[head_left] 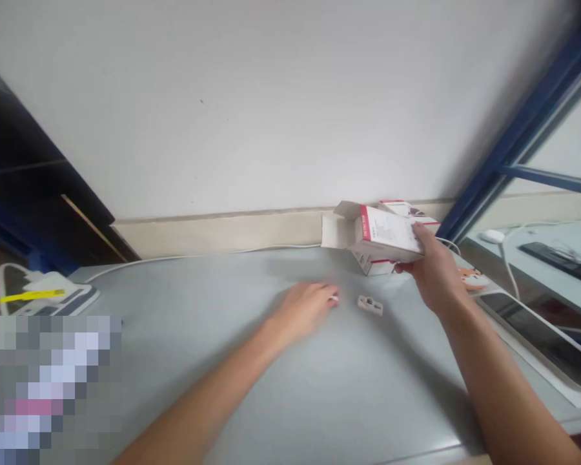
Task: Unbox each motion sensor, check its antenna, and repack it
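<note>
My right hand [436,271] is wrapped round a white cardboard box [392,231] with a red stripe. The box is tilted, and its open end, with flaps spread, faces left. My left hand [303,309] is low over the grey tabletop, its fingers drawn together and slightly blurred. A small white piece [334,298] shows at its fingertips, too small to identify. Just right of that hand lies a small white plastic part [370,305] with dark openings. Partly hidden behind the held box is another white and red box [378,266].
A power strip [75,294] with a plugged-in white cable sits at the left. Along the wall runs a thin white cable [174,258]. At the right are a dark-screened phone [537,332], an orange and white item [473,278] and a blue-framed glass pane [513,158].
</note>
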`<state>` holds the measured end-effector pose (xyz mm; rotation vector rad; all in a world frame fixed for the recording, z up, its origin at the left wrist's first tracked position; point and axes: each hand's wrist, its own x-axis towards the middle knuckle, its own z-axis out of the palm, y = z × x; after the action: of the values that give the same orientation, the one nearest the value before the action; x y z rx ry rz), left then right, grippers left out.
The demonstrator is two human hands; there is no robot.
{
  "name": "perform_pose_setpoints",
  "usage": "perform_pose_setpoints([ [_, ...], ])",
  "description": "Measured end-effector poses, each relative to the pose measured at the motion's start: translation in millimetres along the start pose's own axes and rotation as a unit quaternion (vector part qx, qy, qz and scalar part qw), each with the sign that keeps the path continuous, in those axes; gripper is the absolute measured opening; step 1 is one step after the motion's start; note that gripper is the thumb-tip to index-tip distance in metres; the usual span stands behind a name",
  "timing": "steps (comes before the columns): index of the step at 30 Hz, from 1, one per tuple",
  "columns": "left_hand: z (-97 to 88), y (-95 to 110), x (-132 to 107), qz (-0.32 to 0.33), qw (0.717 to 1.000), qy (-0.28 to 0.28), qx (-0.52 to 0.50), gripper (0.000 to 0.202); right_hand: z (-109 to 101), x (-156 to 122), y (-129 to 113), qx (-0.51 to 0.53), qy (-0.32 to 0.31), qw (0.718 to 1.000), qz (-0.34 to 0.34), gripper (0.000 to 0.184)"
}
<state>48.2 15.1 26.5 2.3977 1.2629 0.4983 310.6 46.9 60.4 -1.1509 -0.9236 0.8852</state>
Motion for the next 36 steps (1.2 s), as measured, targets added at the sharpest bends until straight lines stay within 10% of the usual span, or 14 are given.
perform_pose_setpoints([
  [7,35.1,29.0,48.7,0.039,0.997,0.016,-0.057,0.023,3.4,0.7,6.4,0.025,0.006,1.000,0.007,0.045],
  [13,15.9,-1.1,5.9,-0.056,0.973,0.164,-0.152,0.025,25.3,-20.1,15.0,-0.022,-0.043,0.999,0.023,0.053],
  [20,-24.6,-22.6,-51.6,-0.227,0.858,0.398,-0.231,0.025,43.9,-62.0,7.9,-0.196,-0.071,0.974,-0.088,0.058],
  [25,-18.5,-5.4,-49.7,-0.185,0.868,0.240,-0.394,0.022,52.0,-81.2,11.5,-0.162,-0.085,0.979,-0.088,0.055],
  [36,-13.2,-19.5,-58.6,-0.103,0.930,0.202,-0.288,0.029,53.1,-77.5,25.0,-0.155,-0.112,0.981,0.032,0.052],
])
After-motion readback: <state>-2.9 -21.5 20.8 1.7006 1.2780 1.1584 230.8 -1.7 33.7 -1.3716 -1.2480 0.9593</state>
